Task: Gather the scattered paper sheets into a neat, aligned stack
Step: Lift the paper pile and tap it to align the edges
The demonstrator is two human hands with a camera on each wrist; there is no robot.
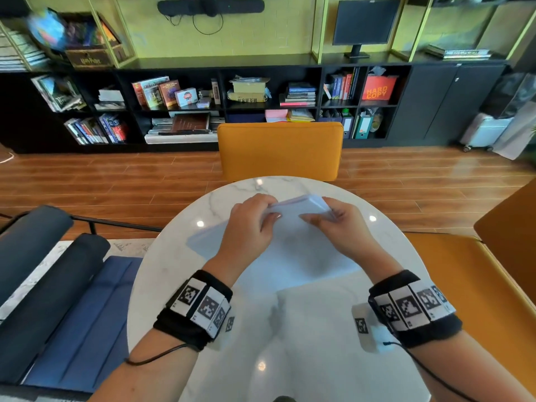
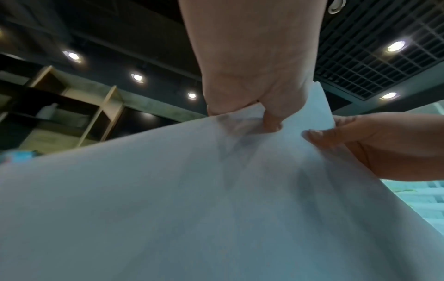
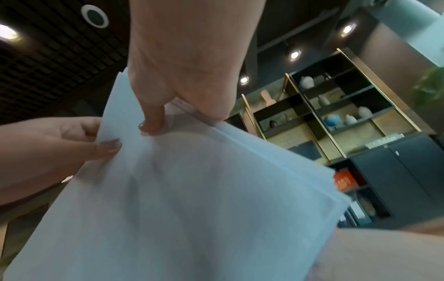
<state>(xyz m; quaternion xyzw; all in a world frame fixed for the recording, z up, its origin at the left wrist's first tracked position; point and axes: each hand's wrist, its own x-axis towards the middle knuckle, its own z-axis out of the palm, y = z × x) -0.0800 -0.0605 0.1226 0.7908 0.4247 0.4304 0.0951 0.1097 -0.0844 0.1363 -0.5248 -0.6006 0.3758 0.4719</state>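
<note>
The left hand gripped the far left part of a bundle of paper sheets, thumb on the near face and fingers curled behind the top edge, as the left wrist view showed. The right hand pinched the same bundle at its far right corner, thumb in front and fingers wrapped round the back. Both hands were thus closed on the paper, neither one free.

The bundle was raised at its far edge and sloped down toward the person, its lower edge apparently meeting the marble table; the exact contact was hard to make out against the pale top. In the right wrist view several sheet edges ran close together but slightly stepped along the right side, so the sheets were not yet flush.

Judging by this, the gathering looked largely done: most sheets seemed to be in hand as one bundle. One more pale sheet appeared to lie flat on the table nearer the person, though it blended with the marble and could not be told for certain. What probably remained was squaring the edges, taking in any stray sheet, and laying the stack down flat.

Beyond the table stood an orange chair and dark bookshelves.
</note>
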